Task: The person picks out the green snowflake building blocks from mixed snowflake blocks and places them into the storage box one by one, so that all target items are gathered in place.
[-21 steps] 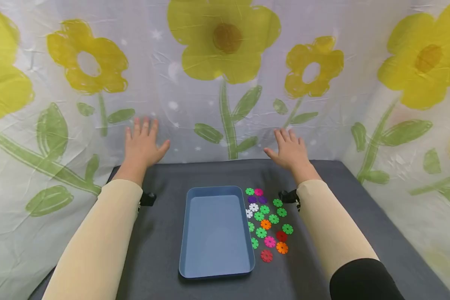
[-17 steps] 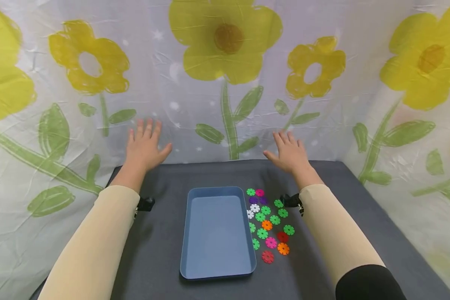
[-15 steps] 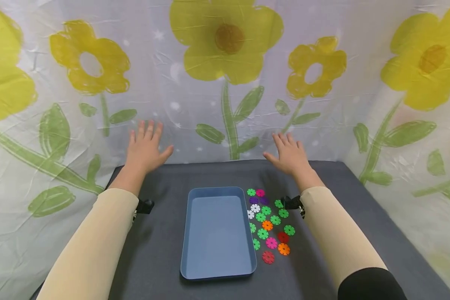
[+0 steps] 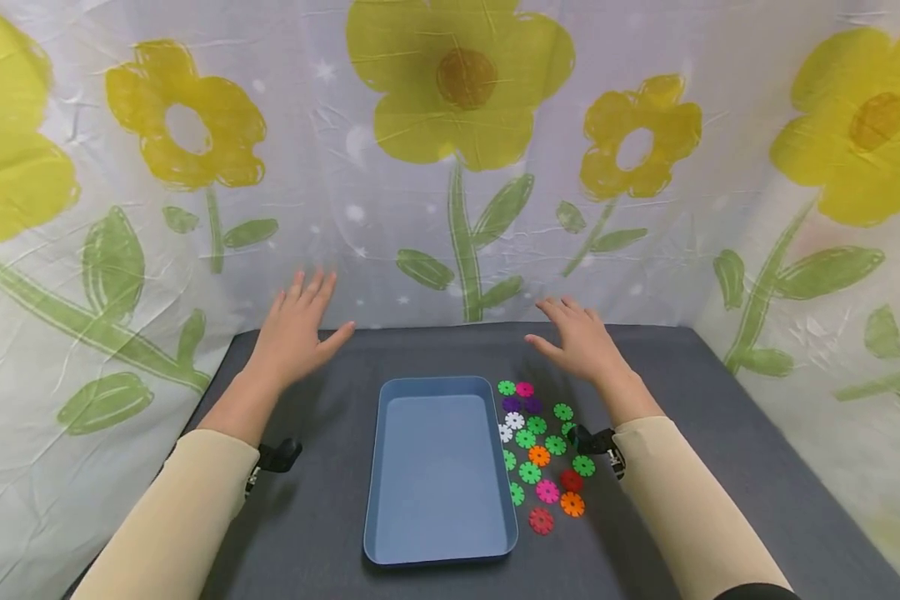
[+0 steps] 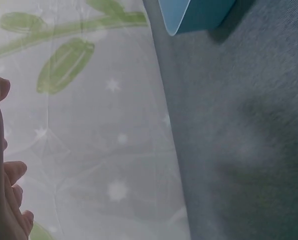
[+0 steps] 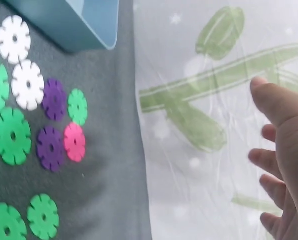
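My left hand (image 4: pixel 291 337) is raised over the far left of the table, fingers extended and thumb spread, holding nothing. Over the far right my right hand (image 4: pixel 581 342) hovers with its fingers loosely extended, also holding nothing. Between the two arms a blue-grey rectangular tray (image 4: pixel 441 475) lies on the dark table with nothing in it. Along the tray's right side are scattered several notched plastic discs (image 4: pixel 547 491) in green, orange, red, pink, white and purple. In the right wrist view, purple discs (image 6: pixel 50 148) lie flat below the thumb side of the hand.
A pale curtain (image 4: pixel 345 208) printed with yellow flowers rises behind the table and along both sides. The dark grey table (image 4: pixel 307 533) ends at the curtain's foot. Black wrist cameras (image 4: pixel 280 456) sit under both sleeves.
Both hands have come lower and back toward me from the curtain, with the sleeves drawing nearer. The view has shifted slightly. The tray and discs lie as before.
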Action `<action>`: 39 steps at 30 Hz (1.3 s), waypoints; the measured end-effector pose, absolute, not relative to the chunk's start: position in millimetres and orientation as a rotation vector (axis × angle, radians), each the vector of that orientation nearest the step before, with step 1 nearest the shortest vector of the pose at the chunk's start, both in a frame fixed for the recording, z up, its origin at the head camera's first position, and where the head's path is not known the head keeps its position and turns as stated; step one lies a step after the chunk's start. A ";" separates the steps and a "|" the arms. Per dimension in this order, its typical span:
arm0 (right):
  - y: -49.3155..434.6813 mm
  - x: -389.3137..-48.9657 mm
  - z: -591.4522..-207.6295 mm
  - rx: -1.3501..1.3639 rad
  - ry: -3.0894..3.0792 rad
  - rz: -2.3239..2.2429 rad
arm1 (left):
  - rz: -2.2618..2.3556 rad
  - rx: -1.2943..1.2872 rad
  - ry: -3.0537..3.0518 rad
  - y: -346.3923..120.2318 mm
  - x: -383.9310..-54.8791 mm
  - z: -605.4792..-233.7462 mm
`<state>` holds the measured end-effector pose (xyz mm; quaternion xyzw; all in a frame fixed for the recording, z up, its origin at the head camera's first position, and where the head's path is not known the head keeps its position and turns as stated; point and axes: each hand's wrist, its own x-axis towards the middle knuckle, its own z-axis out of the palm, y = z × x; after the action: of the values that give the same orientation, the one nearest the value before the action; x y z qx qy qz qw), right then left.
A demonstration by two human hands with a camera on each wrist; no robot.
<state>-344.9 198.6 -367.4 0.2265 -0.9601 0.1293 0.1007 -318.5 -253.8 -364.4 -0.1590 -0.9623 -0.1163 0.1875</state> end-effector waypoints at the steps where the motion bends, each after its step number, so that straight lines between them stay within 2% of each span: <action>1: 198.5 -342.9 -369.0 0.684 -2.825 0.399 | -0.343 -0.456 -2.700 -253.6 -315.6 -366.5; 12: 192.7 -322.9 -394.7 0.682 -2.826 0.655 | -0.532 -0.547 -2.622 -251.2 -280.6 -394.3; 27: 180.4 -324.8 -427.5 0.572 -2.915 0.967 | -0.958 -0.666 -2.677 -235.0 -233.6 -439.5; 39: 176.4 -341.6 -463.9 0.642 -2.990 0.880 | -1.417 -0.894 -2.746 -235.4 -240.6 -469.3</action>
<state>-341.6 176.4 -463.9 0.2017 -0.9394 0.2765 -0.0202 -240.6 -235.4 -469.3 -0.2777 -0.8531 -0.4401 -0.0374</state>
